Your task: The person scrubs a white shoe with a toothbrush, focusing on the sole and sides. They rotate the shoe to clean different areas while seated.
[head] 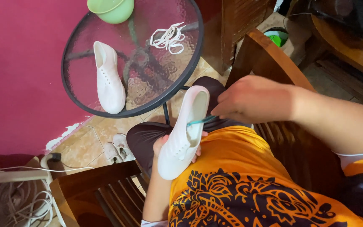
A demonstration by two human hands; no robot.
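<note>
Seated person at a round worktop (70, 46) of textured glass in a black metal rim, standing on a tiled floor beside a dark red wall. On the worktop: a second white shoe (109, 80) near the rim's near edge, a loose pile of white laces (168, 37) farther in, and a green bowl (111, 9) at the far edge. Below the worktop, over the lap, the left hand (164, 145) cups a smooth white lace-up shoe (183, 134) from beneath, fingers wrapped around its sides. The right hand (251, 98), just right of the shoe's opening, has its grip pinched together on a thin teal lace (201, 121) entering the shoe. Wooden chair arms flank the lap, leaving narrow room.
</note>
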